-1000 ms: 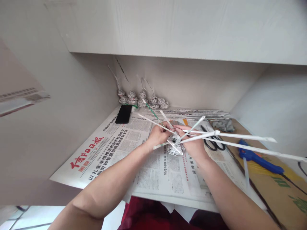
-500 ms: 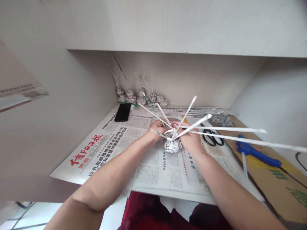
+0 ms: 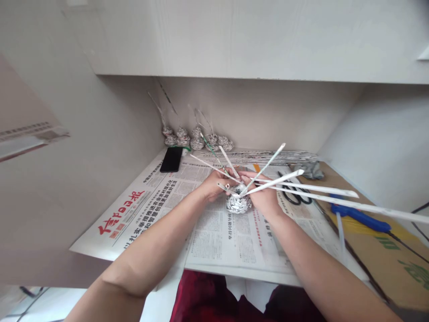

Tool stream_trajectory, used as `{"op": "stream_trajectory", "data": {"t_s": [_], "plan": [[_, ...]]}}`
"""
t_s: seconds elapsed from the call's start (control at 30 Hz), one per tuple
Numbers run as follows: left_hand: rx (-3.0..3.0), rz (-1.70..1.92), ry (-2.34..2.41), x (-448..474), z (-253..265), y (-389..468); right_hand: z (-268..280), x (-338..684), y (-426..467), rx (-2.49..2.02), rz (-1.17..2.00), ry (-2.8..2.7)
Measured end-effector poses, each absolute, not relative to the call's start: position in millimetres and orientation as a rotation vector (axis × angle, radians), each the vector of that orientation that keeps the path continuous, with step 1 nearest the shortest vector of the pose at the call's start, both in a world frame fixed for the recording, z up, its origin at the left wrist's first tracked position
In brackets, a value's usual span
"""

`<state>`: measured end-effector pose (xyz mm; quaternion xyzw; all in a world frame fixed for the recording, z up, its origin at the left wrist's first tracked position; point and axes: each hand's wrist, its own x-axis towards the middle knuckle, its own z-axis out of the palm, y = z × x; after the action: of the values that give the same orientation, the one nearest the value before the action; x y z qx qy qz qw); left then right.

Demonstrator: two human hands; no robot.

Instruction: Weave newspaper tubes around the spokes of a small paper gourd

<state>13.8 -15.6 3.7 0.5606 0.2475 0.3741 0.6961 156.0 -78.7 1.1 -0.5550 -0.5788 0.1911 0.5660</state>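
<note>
A small round woven paper basket (image 3: pixel 239 205), made of rolled newspaper, stands over the newspaper with its opening upward. Several paper tubes (image 3: pixel 273 182) stick out from its rim in all directions. My left hand (image 3: pixel 213 184) is closed on the left and far side of the basket, its fingertips partly behind the tubes. On the right, my right hand (image 3: pixel 265 193) pinches paper tubes at the rim, and two long white ones reach out past it to the right. The exact grip of the fingertips is partly hidden.
Newspaper sheets (image 3: pixel 214 241) cover the table. Behind lie a black phone (image 3: pixel 171 159), woven gourd shapes (image 3: pixel 197 139) and a bundle of paper tubes (image 3: pixel 284 157). To the right are black-handled scissors (image 3: pixel 295 194), a grey cloth (image 3: pixel 311 170) and a blue glue gun (image 3: pixel 363 218) on cardboard (image 3: pixel 395 259).
The tubes at the rim have shifted; those on the right point slightly lower. The short tube on the left has moved, and the basket's opening shows more. Both hands stay at the basket.
</note>
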Motion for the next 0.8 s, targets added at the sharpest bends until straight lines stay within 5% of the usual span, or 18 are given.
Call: {"op": "stream_trajectory", "data": {"t_s": [0.8], "plan": [[1.42,0.806,0.702,8.8,6.8,-14.7,6.3,153.2,-77.6,-1.17,0.657,-1.108]]}}
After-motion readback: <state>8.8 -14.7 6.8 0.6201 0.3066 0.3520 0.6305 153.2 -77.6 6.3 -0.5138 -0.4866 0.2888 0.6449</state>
